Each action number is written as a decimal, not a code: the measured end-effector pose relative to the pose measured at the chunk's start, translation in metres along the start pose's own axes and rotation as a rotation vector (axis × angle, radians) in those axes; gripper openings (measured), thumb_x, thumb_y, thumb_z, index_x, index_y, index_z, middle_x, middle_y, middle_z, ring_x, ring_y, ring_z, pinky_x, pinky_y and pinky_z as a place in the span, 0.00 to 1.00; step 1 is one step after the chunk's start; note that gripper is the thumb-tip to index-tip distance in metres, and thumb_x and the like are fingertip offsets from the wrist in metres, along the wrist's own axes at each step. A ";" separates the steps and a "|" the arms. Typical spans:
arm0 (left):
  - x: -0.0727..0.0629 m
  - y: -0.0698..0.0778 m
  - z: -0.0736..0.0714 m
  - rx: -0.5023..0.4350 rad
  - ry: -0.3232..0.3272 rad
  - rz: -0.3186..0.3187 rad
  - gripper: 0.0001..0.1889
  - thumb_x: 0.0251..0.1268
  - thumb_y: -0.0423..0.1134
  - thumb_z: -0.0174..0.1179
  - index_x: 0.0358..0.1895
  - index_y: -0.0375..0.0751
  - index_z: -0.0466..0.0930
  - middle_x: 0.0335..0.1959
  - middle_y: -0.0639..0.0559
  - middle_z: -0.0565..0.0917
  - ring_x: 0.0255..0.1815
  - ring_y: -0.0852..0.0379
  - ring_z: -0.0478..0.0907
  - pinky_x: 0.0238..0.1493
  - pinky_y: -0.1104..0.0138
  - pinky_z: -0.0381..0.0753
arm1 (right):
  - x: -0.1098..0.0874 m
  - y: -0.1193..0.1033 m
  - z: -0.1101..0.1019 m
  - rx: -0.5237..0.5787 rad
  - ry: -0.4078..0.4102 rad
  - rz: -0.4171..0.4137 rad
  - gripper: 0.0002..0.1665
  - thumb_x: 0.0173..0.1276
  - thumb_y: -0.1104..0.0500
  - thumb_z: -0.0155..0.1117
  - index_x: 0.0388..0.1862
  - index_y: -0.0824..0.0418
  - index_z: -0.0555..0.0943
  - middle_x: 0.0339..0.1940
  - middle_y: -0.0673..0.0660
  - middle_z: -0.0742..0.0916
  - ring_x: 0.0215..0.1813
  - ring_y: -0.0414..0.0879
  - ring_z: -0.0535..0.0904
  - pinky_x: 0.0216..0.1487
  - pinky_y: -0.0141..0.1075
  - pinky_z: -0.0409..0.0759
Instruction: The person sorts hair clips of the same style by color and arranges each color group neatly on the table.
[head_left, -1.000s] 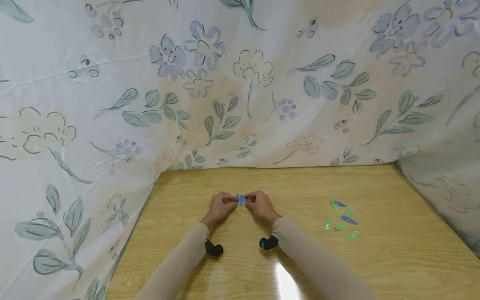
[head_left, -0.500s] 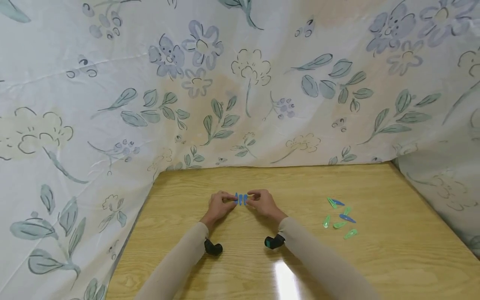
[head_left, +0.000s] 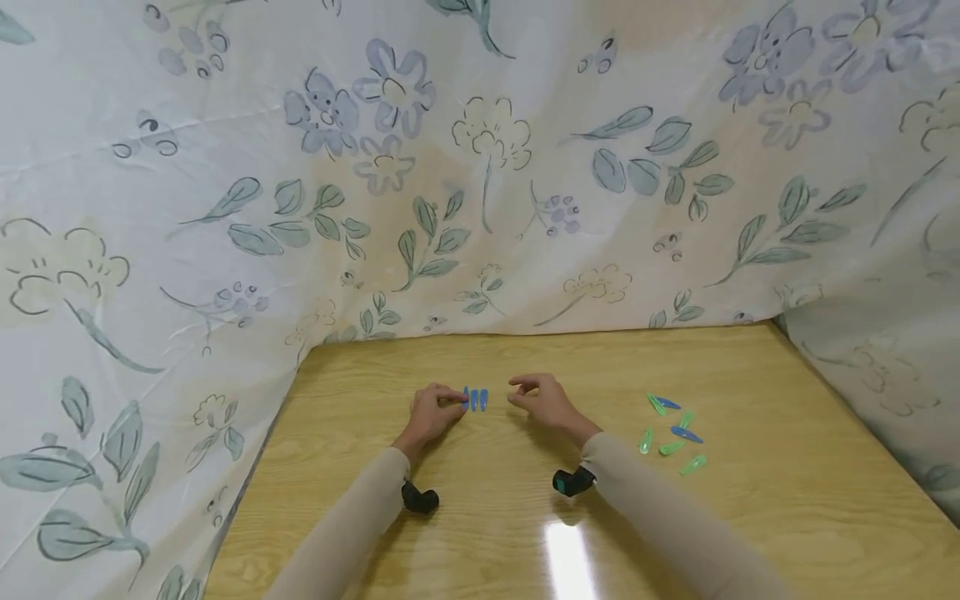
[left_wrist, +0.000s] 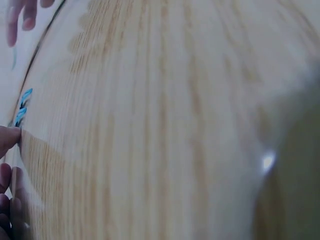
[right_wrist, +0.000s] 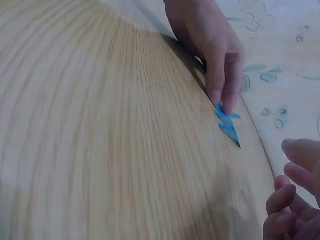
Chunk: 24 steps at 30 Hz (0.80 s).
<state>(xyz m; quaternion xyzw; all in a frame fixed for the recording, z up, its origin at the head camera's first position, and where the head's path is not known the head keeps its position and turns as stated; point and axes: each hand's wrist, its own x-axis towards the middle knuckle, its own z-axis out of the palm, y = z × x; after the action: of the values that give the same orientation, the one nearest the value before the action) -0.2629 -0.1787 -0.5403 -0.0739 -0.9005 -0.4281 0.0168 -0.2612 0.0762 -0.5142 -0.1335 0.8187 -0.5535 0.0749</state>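
Note:
Three blue snap hair clips stand in a row on the wooden table, near the middle of the head view. My left hand [head_left: 432, 414] pinches the leftmost clip [head_left: 466, 393] between thumb and forefinger, which cover part of it. Beside it lie the middle clip [head_left: 474, 401] and the right-hand clip [head_left: 483, 400], roughly parallel and close together. A short way right of the row, my right hand [head_left: 551, 406] hovers with nothing in it, thumb and fingers apart and loosely bent. In the right wrist view the left fingertips press down at the blue row's far end [right_wrist: 229, 132].
Toward the right of the wooden table [head_left: 510, 533] lies a loose group of hair clips: several green ones, such as one green clip [head_left: 693, 465], and two blue, including a blue clip [head_left: 686, 434]. A floral cloth [head_left: 525, 275] hangs behind the table and along both sides.
My right hand has let go of the right-hand blue clip and drawn back to the right. The left hand stays on the leftmost clip. The head view has turned slightly.

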 end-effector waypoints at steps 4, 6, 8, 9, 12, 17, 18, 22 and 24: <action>-0.002 -0.002 0.001 0.002 0.002 0.003 0.07 0.62 0.36 0.70 0.42 0.45 0.92 0.51 0.44 0.84 0.61 0.41 0.74 0.70 0.41 0.58 | -0.007 0.008 -0.013 -0.001 -0.016 -0.006 0.24 0.73 0.61 0.65 0.63 0.71 0.79 0.41 0.62 0.83 0.41 0.50 0.82 0.32 0.39 0.83; -0.002 -0.004 0.003 0.006 0.003 0.000 0.07 0.61 0.36 0.70 0.42 0.46 0.92 0.51 0.45 0.84 0.62 0.41 0.74 0.71 0.42 0.58 | -0.011 0.010 -0.020 -0.013 -0.026 -0.015 0.24 0.73 0.60 0.65 0.64 0.71 0.79 0.42 0.63 0.83 0.41 0.51 0.82 0.34 0.40 0.83; -0.003 -0.005 0.004 0.013 0.002 -0.003 0.07 0.61 0.36 0.70 0.41 0.47 0.92 0.51 0.45 0.84 0.62 0.41 0.73 0.71 0.42 0.57 | -0.015 0.012 -0.028 -0.026 -0.035 -0.020 0.24 0.73 0.60 0.64 0.64 0.71 0.78 0.44 0.64 0.83 0.40 0.54 0.83 0.35 0.41 0.83; -0.003 -0.005 0.004 0.018 0.001 0.002 0.07 0.61 0.36 0.70 0.41 0.47 0.92 0.51 0.46 0.84 0.62 0.41 0.73 0.71 0.41 0.57 | -0.017 0.012 -0.032 -0.035 -0.038 -0.025 0.24 0.73 0.60 0.64 0.64 0.72 0.78 0.46 0.65 0.83 0.41 0.54 0.83 0.36 0.42 0.83; -0.003 -0.005 0.004 0.013 -0.003 0.003 0.07 0.60 0.36 0.70 0.41 0.46 0.93 0.50 0.46 0.85 0.61 0.42 0.74 0.70 0.43 0.59 | -0.022 0.011 -0.044 -0.075 -0.046 -0.043 0.24 0.74 0.60 0.64 0.64 0.72 0.79 0.51 0.67 0.84 0.46 0.55 0.82 0.40 0.42 0.82; -0.001 -0.003 0.002 -0.013 0.025 0.020 0.07 0.60 0.35 0.71 0.40 0.46 0.93 0.49 0.45 0.85 0.58 0.43 0.76 0.67 0.43 0.63 | -0.024 0.010 -0.060 -0.105 -0.049 -0.068 0.23 0.74 0.59 0.63 0.63 0.71 0.79 0.57 0.69 0.83 0.54 0.56 0.79 0.44 0.42 0.82; -0.001 -0.003 0.001 -0.016 0.029 0.021 0.06 0.60 0.35 0.71 0.40 0.46 0.93 0.49 0.44 0.85 0.57 0.43 0.76 0.67 0.43 0.64 | -0.024 0.009 -0.063 -0.108 -0.051 -0.068 0.23 0.75 0.59 0.62 0.63 0.71 0.79 0.58 0.70 0.82 0.55 0.57 0.79 0.44 0.43 0.82; 0.001 -0.002 0.000 0.001 0.026 0.010 0.06 0.60 0.36 0.70 0.40 0.47 0.93 0.50 0.45 0.84 0.59 0.43 0.75 0.69 0.42 0.60 | -0.027 0.011 -0.077 -0.140 -0.047 -0.066 0.23 0.75 0.59 0.62 0.63 0.71 0.79 0.60 0.71 0.82 0.58 0.60 0.78 0.44 0.42 0.83; 0.001 -0.002 0.000 0.005 0.017 0.002 0.06 0.61 0.36 0.70 0.40 0.47 0.93 0.51 0.45 0.84 0.61 0.42 0.74 0.70 0.41 0.58 | -0.030 0.013 -0.084 -0.158 -0.043 -0.067 0.24 0.75 0.58 0.62 0.63 0.71 0.79 0.61 0.70 0.82 0.59 0.61 0.78 0.44 0.41 0.82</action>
<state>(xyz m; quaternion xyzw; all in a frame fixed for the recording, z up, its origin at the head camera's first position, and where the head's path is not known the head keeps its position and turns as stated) -0.2639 -0.1797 -0.5415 -0.0711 -0.9014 -0.4263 0.0253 -0.2569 0.1646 -0.4951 -0.1785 0.8531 -0.4861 0.0631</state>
